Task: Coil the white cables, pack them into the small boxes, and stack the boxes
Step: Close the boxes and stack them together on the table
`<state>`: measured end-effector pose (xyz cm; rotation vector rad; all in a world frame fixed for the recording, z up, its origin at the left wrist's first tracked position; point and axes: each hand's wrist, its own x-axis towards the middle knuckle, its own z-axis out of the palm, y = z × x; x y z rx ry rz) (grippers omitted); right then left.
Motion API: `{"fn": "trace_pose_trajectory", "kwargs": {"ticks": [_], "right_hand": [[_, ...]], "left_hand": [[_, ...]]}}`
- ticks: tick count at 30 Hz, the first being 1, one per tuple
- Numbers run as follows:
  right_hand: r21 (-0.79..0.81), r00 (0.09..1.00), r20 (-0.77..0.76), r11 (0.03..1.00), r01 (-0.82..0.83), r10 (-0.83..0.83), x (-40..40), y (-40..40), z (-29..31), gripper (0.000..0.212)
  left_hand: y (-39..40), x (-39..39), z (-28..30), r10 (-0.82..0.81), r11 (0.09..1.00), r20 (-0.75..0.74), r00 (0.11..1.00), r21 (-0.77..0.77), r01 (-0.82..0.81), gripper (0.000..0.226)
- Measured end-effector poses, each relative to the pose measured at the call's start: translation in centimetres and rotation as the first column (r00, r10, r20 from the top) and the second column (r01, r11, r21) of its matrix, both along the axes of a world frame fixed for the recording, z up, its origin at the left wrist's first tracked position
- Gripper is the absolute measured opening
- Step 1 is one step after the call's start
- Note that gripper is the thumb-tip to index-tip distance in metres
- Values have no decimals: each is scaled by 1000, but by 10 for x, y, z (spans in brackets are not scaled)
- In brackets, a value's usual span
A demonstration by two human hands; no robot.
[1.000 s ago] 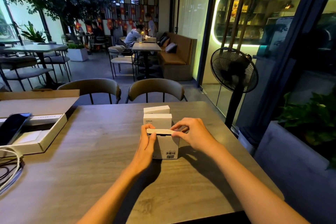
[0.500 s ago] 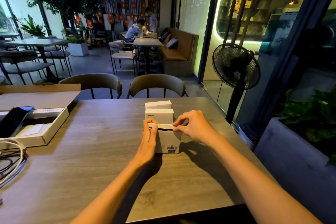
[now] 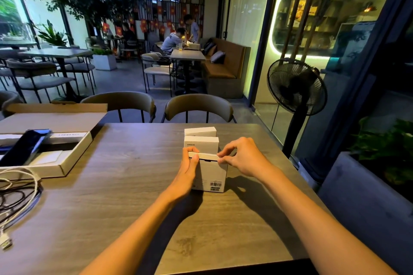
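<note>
Three small white boxes stand in a row on the wooden table [image 3: 125, 185]. The nearest box [image 3: 212, 174] is upright with a barcode at its lower right and a top flap pressed down to a thin dark gap. My left hand [image 3: 186, 172] grips its left side, thumb on the flap's left corner. My right hand [image 3: 242, 158] pinches the flap's right corner. Behind it stand a second box [image 3: 201, 144] and a third box [image 3: 200, 131]. A white cable [image 3: 24, 192] lies loose at the table's left edge.
A flat open cardboard tray [image 3: 67, 156] at the left holds a dark phone [image 3: 24, 147]. Dark cables [image 3: 13, 198] tangle with the white one. Two chairs [image 3: 199, 107] face the far table edge. A standing fan [image 3: 296, 87] is at the right, beyond the table.
Both hands stay on the nearest box; its top flap has been pressed further down. The view shifted slightly.
</note>
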<state>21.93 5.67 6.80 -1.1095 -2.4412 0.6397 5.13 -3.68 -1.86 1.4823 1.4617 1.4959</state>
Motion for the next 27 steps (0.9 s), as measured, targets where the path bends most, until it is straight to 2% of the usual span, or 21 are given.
{"fn": "trace_pose_trajectory", "kwargs": {"ticks": [3, 7, 18, 27], "right_hand": [[22, 1000, 10, 1000, -10, 9, 0, 0, -1, 14], [54, 1000, 14, 998, -21, 20, 1, 2, -3, 14], [96, 999, 31, 995, -30, 27, 1, -1, -6, 15], [95, 999, 28, 995, -29, 27, 1, 0, -6, 16]], "left_hand": [[2, -2, -3, 11, 1000, -72, 997, 30, -8, 21], [3, 1, 1, 23, 1000, 35, 999, -4, -23, 26], [4, -1, 0, 6, 1000, 116, 993, 17, -8, 43], [11, -3, 0, 61, 998, 106, 993, -28, -58, 35]]}}
